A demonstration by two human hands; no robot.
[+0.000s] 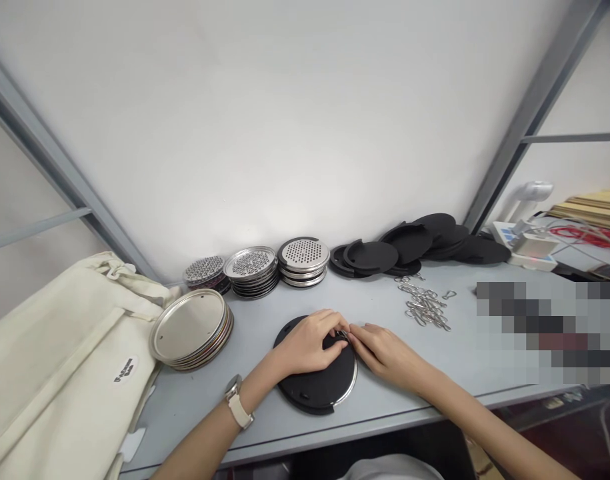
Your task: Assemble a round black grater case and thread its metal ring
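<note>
- Now bending the left hand over the black disc, with thumb and forefinger curled toward each other near two o'clock on its edge, around a small metallic piece too small to make out.
- Reaching in from four o'clock with the right hand, fingers close together and tips meeting the left forefinger at that edge; cannot tell whether either hand has anything clamped.
- Wearing a watch with a pale strap on the left wrist.
- Find the black disc flat on the table, near its front edge, with a silvery rim showing from two to five o'clock.
- From that disc, see at ten o'clock a stack of smooth round plates.
- See at eleven o'clock, behind those plates, two stacks of perforated discs, and at twelve another stack with a perforated top.
- Notice at one o'clock a spread of overlapping black discs, near the wall.
- Spot at two o'clock a scatter of wire clips.
- Look to nine o'clock for a cream bag, just beside the smooth plates.
</note>
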